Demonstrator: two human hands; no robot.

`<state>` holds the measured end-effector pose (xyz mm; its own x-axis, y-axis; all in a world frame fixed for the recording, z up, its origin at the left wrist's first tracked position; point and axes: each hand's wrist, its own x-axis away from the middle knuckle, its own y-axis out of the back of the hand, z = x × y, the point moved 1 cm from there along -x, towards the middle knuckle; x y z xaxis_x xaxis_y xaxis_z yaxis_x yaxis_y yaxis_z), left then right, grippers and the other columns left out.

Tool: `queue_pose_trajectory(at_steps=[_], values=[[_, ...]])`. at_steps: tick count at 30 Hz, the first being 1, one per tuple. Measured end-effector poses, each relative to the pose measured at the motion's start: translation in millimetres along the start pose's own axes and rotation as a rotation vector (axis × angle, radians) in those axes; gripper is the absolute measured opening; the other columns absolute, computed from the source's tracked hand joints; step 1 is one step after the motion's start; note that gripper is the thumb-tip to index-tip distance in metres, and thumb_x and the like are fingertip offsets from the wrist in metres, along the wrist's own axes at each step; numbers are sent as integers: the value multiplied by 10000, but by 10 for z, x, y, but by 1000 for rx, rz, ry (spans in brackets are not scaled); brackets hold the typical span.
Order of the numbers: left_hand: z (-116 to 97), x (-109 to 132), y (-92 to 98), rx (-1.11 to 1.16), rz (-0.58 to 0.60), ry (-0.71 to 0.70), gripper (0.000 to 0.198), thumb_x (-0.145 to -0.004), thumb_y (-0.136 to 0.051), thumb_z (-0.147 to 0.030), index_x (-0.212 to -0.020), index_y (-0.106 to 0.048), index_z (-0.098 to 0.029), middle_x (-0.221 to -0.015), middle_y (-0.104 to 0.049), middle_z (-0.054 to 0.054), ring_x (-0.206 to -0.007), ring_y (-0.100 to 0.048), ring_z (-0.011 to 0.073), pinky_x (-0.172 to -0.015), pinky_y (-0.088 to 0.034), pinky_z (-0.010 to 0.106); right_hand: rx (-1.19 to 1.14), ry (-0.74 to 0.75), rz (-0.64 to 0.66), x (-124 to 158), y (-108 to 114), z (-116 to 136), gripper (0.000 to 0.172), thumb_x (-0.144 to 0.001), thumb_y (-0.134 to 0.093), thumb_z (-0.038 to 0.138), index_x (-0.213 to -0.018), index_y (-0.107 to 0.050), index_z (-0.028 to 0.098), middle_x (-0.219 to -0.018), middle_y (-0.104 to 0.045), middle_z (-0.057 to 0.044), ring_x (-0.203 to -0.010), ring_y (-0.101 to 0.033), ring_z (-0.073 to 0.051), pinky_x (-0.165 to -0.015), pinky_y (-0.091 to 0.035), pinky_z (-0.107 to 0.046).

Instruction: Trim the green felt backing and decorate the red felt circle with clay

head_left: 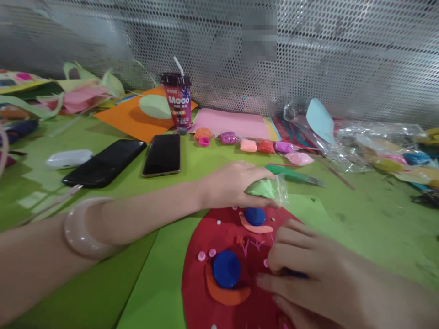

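My left hand (240,185), with a pale bangle on its wrist, grips a small clear bag of light green clay (262,188) between thumb and fingers, above the far edge of a red paper shape (195,237). On the red paper sit two blue discs (227,269), an orange curved strip (226,294), a peach curved strip (255,226) and several pink and white dots. Over the right part of the red paper is my right hand (295,265), its fingers bent; a dark blue piece (294,273) shows partly between them. Green paper (154,278) lies under the red shape.
Two phones (162,155), a white case (68,158) and a Meco cup with straw (178,103) stand or lie at the back left. Bagged clay (265,146) forms a row behind my left hand. A green cutter (295,175) and plastic wrap (360,141) lie toward the right.
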<state>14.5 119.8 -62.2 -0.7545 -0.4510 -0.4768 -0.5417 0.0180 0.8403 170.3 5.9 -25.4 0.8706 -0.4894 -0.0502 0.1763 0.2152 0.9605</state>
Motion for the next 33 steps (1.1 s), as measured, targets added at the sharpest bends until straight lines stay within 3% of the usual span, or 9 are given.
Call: queue_pose_trajectory(at_steps=[5, 9, 11, 15, 17, 19, 22, 26, 33], values=[[-14, 1, 4, 6, -13, -13, 446, -777, -582, -496, -1090, -555, -179, -902, -638, 17, -836, -585, 169, -771, -439, 256, 31, 24, -104, 3, 53, -25, 216, -821, -450, 102, -880, -652, 150, -743, -595, -64, -733, -528, -184, -714, -440, -344], [-37, 5, 29, -3, 12, 4, 425, -792, -581, -467, -1094, -554, -170, -936, -641, 21, -854, -581, 167, -785, -436, 256, 0, 39, 19, -34, 32, -32, 231, -820, -426, 87, -841, -651, 132, -761, -594, -72, -745, -514, -191, -688, -442, -355], [-33, 4, 33, 10, 5, -7, 439, -791, -576, -481, -1093, -555, -163, -953, -643, 26, -869, -581, 167, -798, -435, 254, -1, 51, 4, -35, 27, -21, 224, -816, -430, 88, -836, -646, 144, -756, -595, -64, -746, -519, -190, -689, -448, -354], [-10, -10, 20, 39, 2, -37, 464, -787, -564, -509, -1099, -551, -165, -973, -646, 33, -878, -586, 171, -803, -435, 262, 50, 21, -376, 23, 98, -33, 225, -774, -461, 47, -902, -631, 120, -733, -571, -52, -660, -506, -141, -612, -460, -282], [-12, -14, 12, 35, 6, -48, 457, -791, -570, -488, -1116, -547, -167, -961, -648, 27, -863, -586, 168, -796, -433, 262, 104, -88, -612, 61, 149, -100, 196, -780, -491, 42, -908, -621, 113, -761, -551, -53, -661, -503, -119, -565, -444, -242], [-24, -12, 6, 24, -12, -67, 451, -794, -576, -468, -1126, -551, -164, -939, -651, 19, -839, -581, 160, -790, -429, 260, 182, -185, -751, 80, 181, -207, 131, -794, -539, 63, -876, -622, 123, -770, -541, -51, -692, -513, -122, -582, -439, -246], [-43, 1, -2, -5, -68, -110, 465, -791, -579, -476, -1122, -561, -150, -904, -650, 20, -800, -569, 151, -775, -425, 256, 247, -210, -723, 65, 177, -376, 68, -801, -579, 121, -804, -642, 148, -742, -529, -47, -714, -506, -155, -623, -438, -301], [-60, 13, -7, -69, -118, -193, 471, -815, -525, -511, -1092, -571, -133, -854, -645, 25, -788, -561, 148, -750, -420, 259, 211, -235, -635, 37, 116, -471, 156, -837, -544, 188, -739, -663, 172, -734, -487, -45, -704, -483, -168, -584, -434, -304], [-90, 22, 3, -132, -246, -222, 392, -819, -567, -430, -1082, -582, -140, -878, -662, 23, -798, -541, 160, -764, -392, 290, 118, -426, -767, 40, 54, -373, 96, -813, -605, 247, -819, -680, 187, -763, -528, -29, -711, -509, -161, -625, -428, -299]])
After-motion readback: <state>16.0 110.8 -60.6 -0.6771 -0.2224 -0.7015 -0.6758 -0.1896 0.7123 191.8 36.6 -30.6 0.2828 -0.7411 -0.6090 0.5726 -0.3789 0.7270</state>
